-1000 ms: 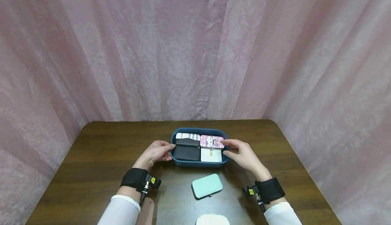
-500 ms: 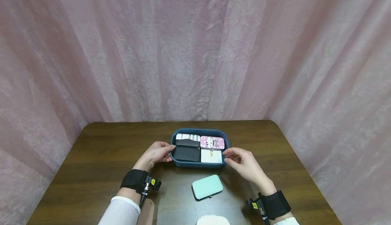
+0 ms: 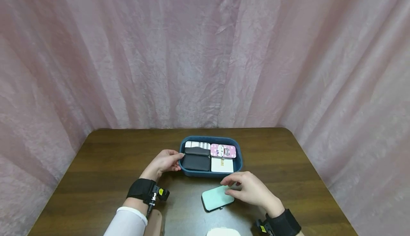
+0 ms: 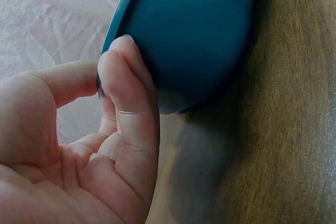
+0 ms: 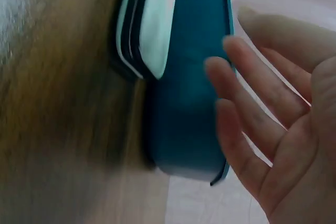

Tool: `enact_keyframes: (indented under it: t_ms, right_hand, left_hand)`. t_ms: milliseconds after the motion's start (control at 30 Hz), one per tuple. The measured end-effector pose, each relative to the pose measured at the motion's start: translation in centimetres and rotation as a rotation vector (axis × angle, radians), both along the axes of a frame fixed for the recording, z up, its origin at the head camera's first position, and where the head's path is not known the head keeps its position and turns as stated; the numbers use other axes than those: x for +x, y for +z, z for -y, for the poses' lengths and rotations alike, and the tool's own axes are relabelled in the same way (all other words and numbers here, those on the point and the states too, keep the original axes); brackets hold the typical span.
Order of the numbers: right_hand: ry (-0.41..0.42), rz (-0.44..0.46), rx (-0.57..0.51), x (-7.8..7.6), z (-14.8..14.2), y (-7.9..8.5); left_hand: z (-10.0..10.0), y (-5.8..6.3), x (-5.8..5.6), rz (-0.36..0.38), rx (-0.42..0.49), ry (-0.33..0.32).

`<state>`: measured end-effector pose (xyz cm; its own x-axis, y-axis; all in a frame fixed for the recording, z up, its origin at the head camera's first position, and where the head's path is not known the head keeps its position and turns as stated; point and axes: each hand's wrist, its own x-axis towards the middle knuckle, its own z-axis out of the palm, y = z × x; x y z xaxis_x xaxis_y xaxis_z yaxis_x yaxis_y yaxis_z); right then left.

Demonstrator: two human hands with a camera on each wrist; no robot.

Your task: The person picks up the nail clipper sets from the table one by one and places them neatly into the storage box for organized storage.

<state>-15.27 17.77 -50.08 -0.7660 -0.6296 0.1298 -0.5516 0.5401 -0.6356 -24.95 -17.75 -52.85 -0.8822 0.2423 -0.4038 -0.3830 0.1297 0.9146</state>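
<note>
In the head view my left hand (image 3: 164, 162) pinches the left rim of a blue oval bin (image 3: 205, 174), thumb over the edge and fingers outside, as the left wrist view also shows. Inside the bin lie a plaid-and-black case (image 3: 197, 147), a pink cartoon-print tin (image 3: 223, 151), a black case (image 3: 196, 162) and a white case (image 3: 222, 165) with gold lettering. My right hand (image 3: 251, 190) hovers over the right end of a mint-green zip-like case (image 3: 214, 199) on the table. In the right wrist view its fingers (image 5: 260, 82) are loosely bent and hold nothing, apart from the case (image 5: 157, 24).
Nearest me, a white rounded item (image 3: 223, 232) is cut off by the frame's bottom edge. A pinkish-beige object (image 3: 154, 223) lies beside my left forearm. The wooden table (image 3: 112, 164) ends at a pink curtain (image 3: 205, 68) behind the bin.
My right hand has left the bin's right side and come toward me, down to the mint case. The left hand stays on the rim, and the bin's contents look the same.
</note>
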Motion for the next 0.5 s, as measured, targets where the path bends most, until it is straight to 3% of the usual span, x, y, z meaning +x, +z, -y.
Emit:
enact_keyframes:
  t_ms: [233,500]
  right_hand:
    - [0.117,-0.068,0.153,0.3,1.5,-0.3]
    - [0.169,-0.113,0.206,0.6,2.3,-0.9]
  left_hand:
    - [0.0,-0.2,0.0,-0.012,0.002,0.008]
    - [-0.1,-0.2,0.1,-0.008,-0.012,-0.008]
